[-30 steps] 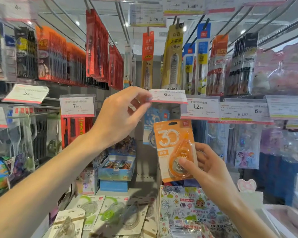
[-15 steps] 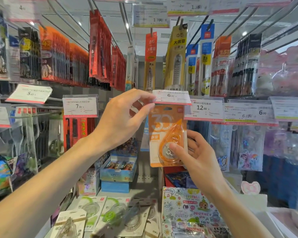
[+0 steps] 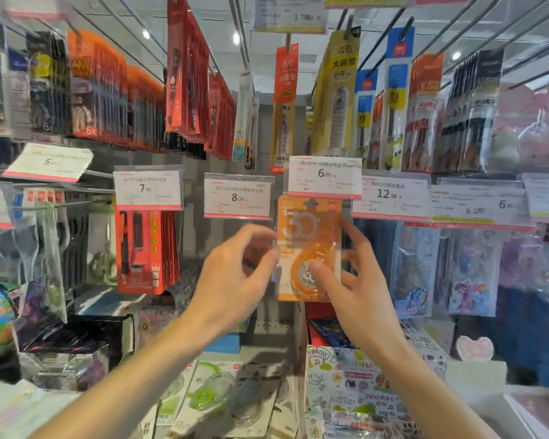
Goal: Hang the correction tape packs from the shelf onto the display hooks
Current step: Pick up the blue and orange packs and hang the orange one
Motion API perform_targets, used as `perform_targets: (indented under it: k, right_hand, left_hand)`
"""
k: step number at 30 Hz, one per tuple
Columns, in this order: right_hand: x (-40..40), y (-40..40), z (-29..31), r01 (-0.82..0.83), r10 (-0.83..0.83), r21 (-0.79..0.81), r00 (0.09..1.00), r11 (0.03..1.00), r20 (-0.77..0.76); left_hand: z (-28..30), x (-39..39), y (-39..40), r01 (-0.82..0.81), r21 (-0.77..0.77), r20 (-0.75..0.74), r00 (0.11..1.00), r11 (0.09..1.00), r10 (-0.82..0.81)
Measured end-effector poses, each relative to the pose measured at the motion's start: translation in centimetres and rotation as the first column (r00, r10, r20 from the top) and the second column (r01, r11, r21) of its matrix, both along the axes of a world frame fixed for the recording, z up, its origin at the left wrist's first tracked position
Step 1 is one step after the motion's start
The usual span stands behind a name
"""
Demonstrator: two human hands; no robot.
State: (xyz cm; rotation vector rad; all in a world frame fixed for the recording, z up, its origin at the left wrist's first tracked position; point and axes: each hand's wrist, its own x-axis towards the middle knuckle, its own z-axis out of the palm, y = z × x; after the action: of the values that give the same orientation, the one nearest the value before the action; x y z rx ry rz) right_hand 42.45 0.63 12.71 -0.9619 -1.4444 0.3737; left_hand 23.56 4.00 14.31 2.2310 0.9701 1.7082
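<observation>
An orange correction tape pack hangs upright just under the 6.00 price tag, its top hole at the display hook. My right hand grips it, thumb on the front blister and fingers behind the right edge. Blurred with motion, my left hand sits right beside the pack's left edge, fingers loosely curled and holding nothing. Several green correction tape packs lie flat on the shelf below.
Price tags for 8.00 and 12.90 flank the hook. Red pen packs hang to the left, and clear sticker bags to the right. A colourful sticker book lies on the shelf. More packs hang overhead.
My right hand raised the orange pack up under the 6.00 tag onto the hook. My left hand let go of the tag and dropped beside the pack; the tag flipped back down.
</observation>
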Motion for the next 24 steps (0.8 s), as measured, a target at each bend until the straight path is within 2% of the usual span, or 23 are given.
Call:
perform_targets:
  k: [8,14,24]
  right_hand:
    - [0.7,4.1,-0.3,0.167,-0.161,-0.046,0.979,0.985,0.128]
    - [1.1,6.8,-0.7,0.176,-0.152,-0.122,0.971,0.977,0.187]
    - [1.0,8.9,-0.7,0.147,-0.126,-0.187,0.985,0.971,0.120]
  left_hand:
    - [-2.7,2.9,5.7,0.022,-0.158,0.070,0.998,0.987,-0.011]
    - [-3.5,4.4,9.2,-0.024,-0.168,0.044,0.999,0.986,0.032]
    - [-3.2,3.7,10.4,0.043,-0.279,0.101,0.995,0.959,-0.015]
